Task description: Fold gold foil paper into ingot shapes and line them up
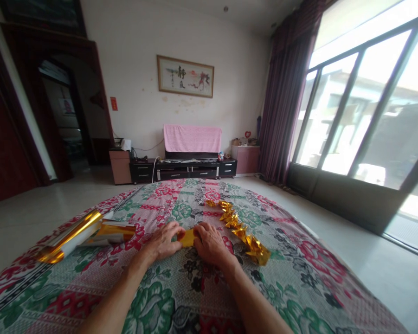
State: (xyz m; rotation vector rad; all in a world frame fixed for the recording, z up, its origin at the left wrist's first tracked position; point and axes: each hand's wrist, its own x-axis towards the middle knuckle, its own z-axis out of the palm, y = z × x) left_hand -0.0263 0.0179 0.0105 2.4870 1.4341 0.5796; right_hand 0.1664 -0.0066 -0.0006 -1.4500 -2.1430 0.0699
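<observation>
A small piece of gold foil paper (187, 238) lies between my two hands, low over the flowered cloth. My left hand (165, 241) grips its left end with thumb and fingers pressed together. On the other end, my right hand (210, 241) has its fingers bent over the paper, hiding that edge. To the right runs a row of folded gold paper pieces (238, 229), several of them set close together. At the left lie a roll of gold foil paper (73, 235) and flatter gold and silver sheets (114, 233).
The flowered cloth (153, 306) covers the broad surface under my hands. Beyond it stands a low black cabinet (191, 172) with a pink cloth (192, 138) draped over something on top. Large windows (355, 111) and a purple curtain (281, 102) are at the right.
</observation>
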